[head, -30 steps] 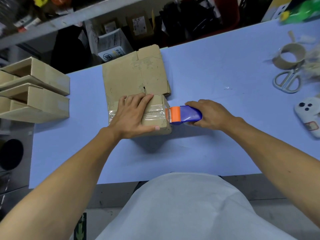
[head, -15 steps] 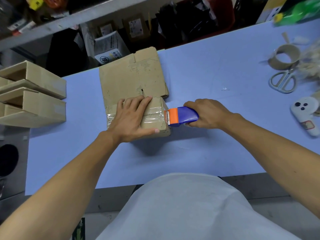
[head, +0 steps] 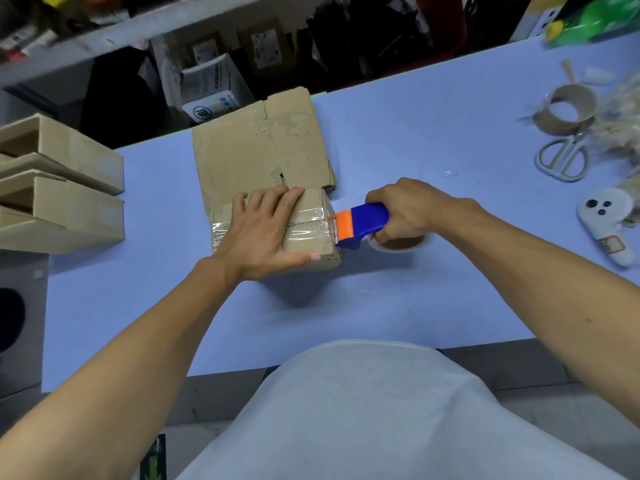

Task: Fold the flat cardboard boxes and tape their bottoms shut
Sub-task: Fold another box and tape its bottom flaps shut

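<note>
A small folded cardboard box (head: 311, 247) stands on the blue table (head: 398, 140), clear tape running across its top seam. My left hand (head: 263, 233) lies flat on the box, fingers spread, pressing it down. My right hand (head: 412, 209) grips a blue and orange tape dispenser (head: 360, 225) whose orange end touches the box's right edge; its tape roll (head: 398, 242) shows under the hand. A stack of flat cardboard boxes (head: 259, 150) lies just behind the folded box.
Two folded boxes (head: 65, 188) are stacked at the table's left edge. At the right lie a tape roll (head: 564, 112), scissors (head: 564, 157) and a white device (head: 609, 226). Shelves with clutter stand behind the table.
The dispenser has tilted at the box's right edge, so its tape roll now shows below my right hand. My left hand stays pressed on the box.
</note>
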